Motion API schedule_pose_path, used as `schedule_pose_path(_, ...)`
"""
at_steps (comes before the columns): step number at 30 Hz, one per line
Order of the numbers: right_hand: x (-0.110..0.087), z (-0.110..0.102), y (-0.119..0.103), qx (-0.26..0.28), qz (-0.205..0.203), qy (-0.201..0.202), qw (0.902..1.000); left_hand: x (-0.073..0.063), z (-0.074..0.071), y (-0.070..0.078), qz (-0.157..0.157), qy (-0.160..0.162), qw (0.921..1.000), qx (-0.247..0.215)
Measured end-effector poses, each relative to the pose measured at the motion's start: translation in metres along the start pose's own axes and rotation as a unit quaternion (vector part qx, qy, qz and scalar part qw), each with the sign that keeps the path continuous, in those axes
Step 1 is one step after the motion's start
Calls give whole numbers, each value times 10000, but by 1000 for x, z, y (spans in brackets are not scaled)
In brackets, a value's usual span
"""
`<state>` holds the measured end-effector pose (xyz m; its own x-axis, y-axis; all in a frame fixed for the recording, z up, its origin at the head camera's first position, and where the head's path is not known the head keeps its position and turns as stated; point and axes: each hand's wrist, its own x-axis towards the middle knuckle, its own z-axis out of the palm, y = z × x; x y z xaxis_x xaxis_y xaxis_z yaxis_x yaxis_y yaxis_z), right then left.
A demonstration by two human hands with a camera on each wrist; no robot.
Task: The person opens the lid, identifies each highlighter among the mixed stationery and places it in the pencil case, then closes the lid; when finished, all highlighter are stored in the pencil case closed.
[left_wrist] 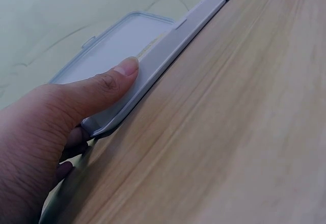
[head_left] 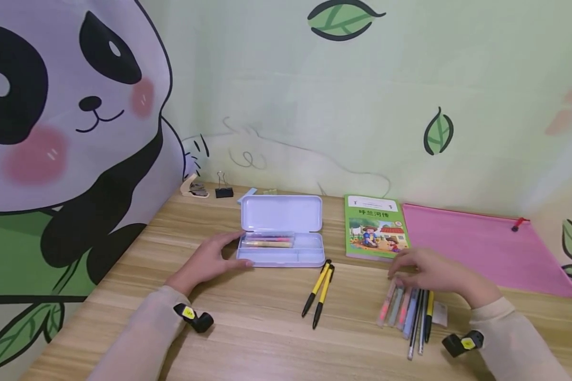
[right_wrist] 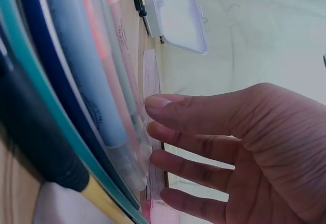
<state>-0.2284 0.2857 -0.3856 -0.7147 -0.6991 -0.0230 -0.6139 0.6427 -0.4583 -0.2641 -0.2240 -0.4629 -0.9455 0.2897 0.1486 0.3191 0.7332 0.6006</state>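
Note:
A pale lavender pencil case (head_left: 311, 258) stands with its lid up, several pens (head_left: 269, 244) in its back left compartment. My left hand (head_left: 209, 262) grips its left end, thumb (left_wrist: 109, 86) on the front wall and fingers partly hidden behind. Over a row of highlighters (head_left: 410, 309), pencils and a yellow-black pen (head_left: 429, 315) hovers my right hand (head_left: 429, 270). Its fingers (right_wrist: 198, 170) are loosely bent beside the highlighters' ends, with nothing visibly held. Two yellow pens with black ends (head_left: 316, 288) lie between the hands.
A green book (head_left: 376, 227) lies behind the right hand, beside a pink zip pouch (head_left: 467, 251). Along the wall are a black binder clip (head_left: 224, 192), a beige stapler-like object (head_left: 193, 188) and a small blue strip (head_left: 247, 196). A small whitish item (head_left: 440, 314) lies right of the pens.

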Motion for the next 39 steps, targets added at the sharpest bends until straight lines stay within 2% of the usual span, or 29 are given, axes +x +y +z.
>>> schedule_pose_path(7, 0, -1, -1, 72, 207, -188, 9996, 0, 0, 0, -29, 1, 10000, -7)
schedule_pose_path(17, 0, -2, -3, 135, 284, -188, 9993, 0, -1, 0, -40, 17, 10000, 0)
schedule_pose_path(27, 15, 16, -5, -246, 114, 162, 9995, -1, -2, 0, -57, -3, 10000, -19)
schedule_pose_path(33, 20, 23, -7, -302, 215, 291, 9989, 0, -1, 1, -31, -1, 10000, -50)
schedule_pose_path(39, 15, 22, -2, 233, 255, 143, 9993, 0, 0, 0, 36, 13, 10000, -29)
